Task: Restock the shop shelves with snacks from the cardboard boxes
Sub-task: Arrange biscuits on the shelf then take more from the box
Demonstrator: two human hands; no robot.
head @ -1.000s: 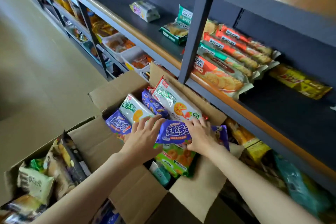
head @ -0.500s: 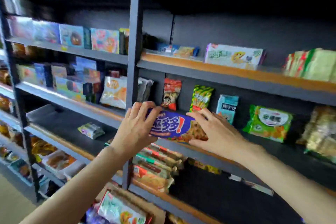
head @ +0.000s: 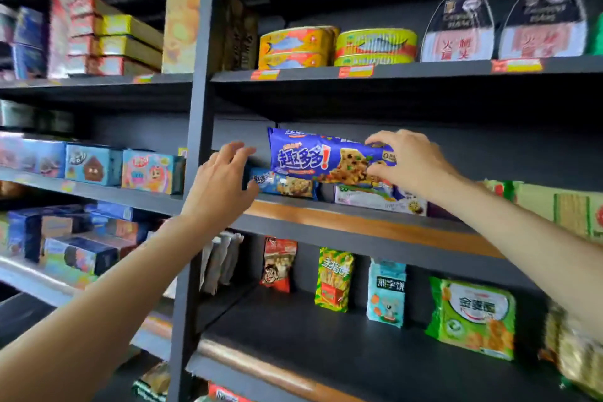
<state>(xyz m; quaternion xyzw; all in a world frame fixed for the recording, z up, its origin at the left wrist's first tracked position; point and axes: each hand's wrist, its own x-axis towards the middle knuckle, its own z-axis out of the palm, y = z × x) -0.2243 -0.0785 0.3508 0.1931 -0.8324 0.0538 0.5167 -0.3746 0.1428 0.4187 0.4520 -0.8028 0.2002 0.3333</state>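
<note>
head view: right hand (head: 412, 164) pinches the blue cookie pack (head: 326, 157) over packs lying on the wood-edged shelf (head: 359, 222); left hand (head: 222, 183) released, fingers spread just beside it.

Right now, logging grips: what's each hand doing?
Left hand: open, holding nothing.
Right hand: gripping the blue cookie pack.

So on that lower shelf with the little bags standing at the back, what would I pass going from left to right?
Red snack bag → yellow-green bag with fries pictured → light blue biscuit bag → large green noodle pack. Farther right, the packs are too blurred to identify.
</note>
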